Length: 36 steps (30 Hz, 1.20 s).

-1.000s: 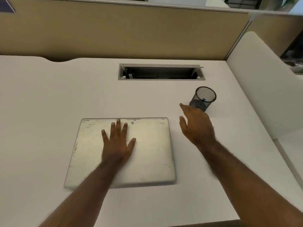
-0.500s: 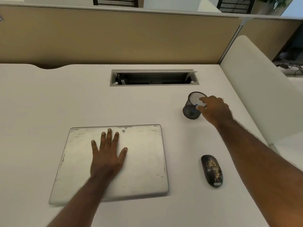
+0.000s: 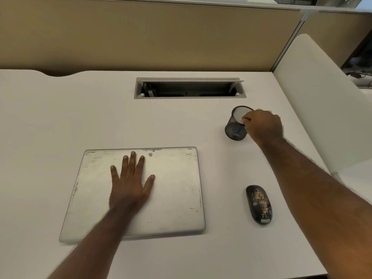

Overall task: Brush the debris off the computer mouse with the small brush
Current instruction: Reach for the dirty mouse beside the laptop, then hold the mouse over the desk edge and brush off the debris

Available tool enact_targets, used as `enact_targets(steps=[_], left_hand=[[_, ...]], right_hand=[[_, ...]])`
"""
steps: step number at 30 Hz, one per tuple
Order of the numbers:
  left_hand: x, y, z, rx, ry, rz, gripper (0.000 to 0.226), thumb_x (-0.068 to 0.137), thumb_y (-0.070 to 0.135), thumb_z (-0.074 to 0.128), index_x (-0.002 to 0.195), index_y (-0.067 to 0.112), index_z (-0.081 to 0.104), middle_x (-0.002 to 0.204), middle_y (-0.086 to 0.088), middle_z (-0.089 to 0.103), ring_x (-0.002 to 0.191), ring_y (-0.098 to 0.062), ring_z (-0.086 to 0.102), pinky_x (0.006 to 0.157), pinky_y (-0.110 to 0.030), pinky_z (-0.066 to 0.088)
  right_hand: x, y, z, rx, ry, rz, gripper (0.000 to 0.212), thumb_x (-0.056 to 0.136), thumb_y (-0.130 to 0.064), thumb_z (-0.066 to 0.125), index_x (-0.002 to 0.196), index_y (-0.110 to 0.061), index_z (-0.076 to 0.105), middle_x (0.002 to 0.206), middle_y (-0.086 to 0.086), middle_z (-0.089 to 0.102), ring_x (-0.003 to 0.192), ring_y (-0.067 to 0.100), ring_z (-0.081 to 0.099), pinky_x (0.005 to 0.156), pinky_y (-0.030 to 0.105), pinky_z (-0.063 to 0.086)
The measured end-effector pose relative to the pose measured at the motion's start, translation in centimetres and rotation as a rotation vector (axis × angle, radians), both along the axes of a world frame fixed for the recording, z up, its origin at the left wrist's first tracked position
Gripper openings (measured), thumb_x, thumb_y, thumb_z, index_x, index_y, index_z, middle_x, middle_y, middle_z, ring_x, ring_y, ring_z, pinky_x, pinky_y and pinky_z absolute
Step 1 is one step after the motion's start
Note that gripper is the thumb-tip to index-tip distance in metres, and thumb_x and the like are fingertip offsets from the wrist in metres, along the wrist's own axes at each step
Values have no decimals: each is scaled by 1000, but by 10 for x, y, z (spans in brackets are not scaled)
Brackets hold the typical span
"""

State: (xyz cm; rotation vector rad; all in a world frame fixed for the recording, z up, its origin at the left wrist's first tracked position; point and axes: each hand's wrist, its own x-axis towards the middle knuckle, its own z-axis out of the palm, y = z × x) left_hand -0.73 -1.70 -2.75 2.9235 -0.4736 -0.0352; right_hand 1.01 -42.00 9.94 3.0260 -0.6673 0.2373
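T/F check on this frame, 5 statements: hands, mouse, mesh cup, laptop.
1. The left hand lies flat on the closed laptop. True.
2. The mouse is clean. False: tan debris is scattered over its top.
3. The right hand is at the rim of the mesh cup. True.
4. The mouse sits left of the laptop. False: it sits to the laptop's right, on the desk.
5. The mesh cup lies tipped over on the laptop. False: it stands on the desk, beyond the mouse.
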Motion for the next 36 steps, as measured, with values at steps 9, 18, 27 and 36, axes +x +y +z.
enact_targets(steps=[9, 18, 27, 36], left_hand=[[-1, 0, 3, 29, 13, -23, 73, 94, 59, 21, 154, 19, 19, 164, -6, 6, 151, -25, 4, 117, -60, 4], [-15, -39, 32, -58, 36, -75, 93, 83, 76, 23, 155, 19, 12, 164, -1, -9, 150, -20, -9, 117, -59, -1], [-86, -165, 47, -26, 193, -419, 117, 66, 86, 47, 155, 22, 5, 161, -1, -22, 147, -22, -24, 116, -60, -5], [-113, -233, 37, 96, 245, -550, 136, 51, 97, 48, 154, 18, 10, 160, -7, -25, 146, -29, -25, 112, -66, -8]], right_hand=[[-61, -3, 47, 240, -471, -111, 33, 94, -39, 51, 109, -20, 74, 107, 3, 73, 95, 28, 65, 84, 37, 48], [-199, -13, 49, 938, -788, -438, 19, 89, -40, 63, 91, -24, 72, 86, -6, 71, 67, 4, 61, 73, 26, 50], [-288, 20, -1, 1322, -800, -823, 13, 90, -35, 67, 94, -25, 73, 92, -5, 74, 80, 11, 62, 83, 33, 54], [-302, 24, -17, 1397, -859, -882, 21, 90, -36, 66, 104, -21, 72, 91, -5, 75, 82, 15, 63, 80, 33, 55]])
